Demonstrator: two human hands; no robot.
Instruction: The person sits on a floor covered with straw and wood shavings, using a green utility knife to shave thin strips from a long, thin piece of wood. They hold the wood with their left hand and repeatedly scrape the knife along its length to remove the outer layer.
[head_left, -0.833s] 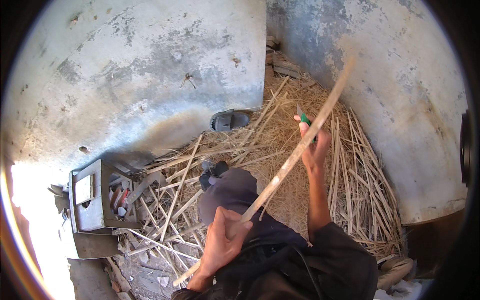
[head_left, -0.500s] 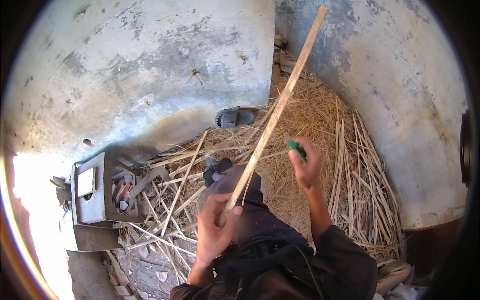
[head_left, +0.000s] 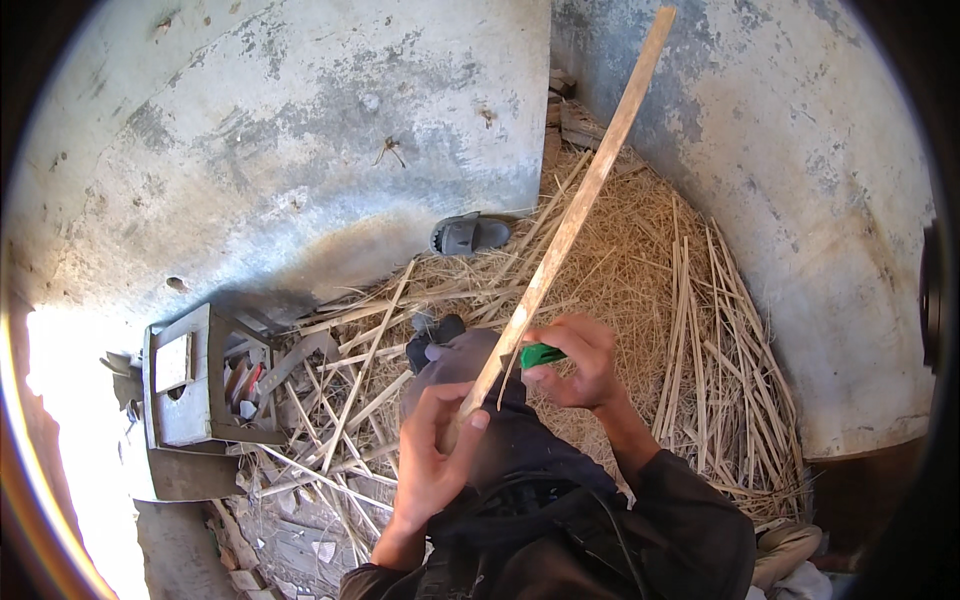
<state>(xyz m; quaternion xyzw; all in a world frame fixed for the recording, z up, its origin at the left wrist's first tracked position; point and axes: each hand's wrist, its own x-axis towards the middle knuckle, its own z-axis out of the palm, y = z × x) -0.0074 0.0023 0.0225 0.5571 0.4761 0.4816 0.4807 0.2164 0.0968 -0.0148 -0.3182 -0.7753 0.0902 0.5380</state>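
Observation:
A long, pale wooden strip (head_left: 590,190) slants up and away to the right from my lap. My left hand (head_left: 435,455) is closed around its near end, thumb on one side and fingers on the other. In my right hand (head_left: 585,365) is a small green-handled knife (head_left: 541,356), pinched between thumb and fingers. Its short blade meets the right edge of the strip, a little beyond my left hand. A thin sliver hangs from the strip just below the blade. My palm hides part of the strip's near end.
Thin shavings (head_left: 630,260) cover the floor ahead. Long strips (head_left: 700,370) lie piled at right, and more lie crossed at left beside a wooden box (head_left: 185,385) holding small items. A grey slipper (head_left: 470,234) rests by the wall (head_left: 350,100). Another wall (head_left: 790,200) stands at right.
My right hand has moved left and down, bringing the knife from clear of the strip to its edge. The strip's far end has shifted slightly right; my left hand keeps its grip.

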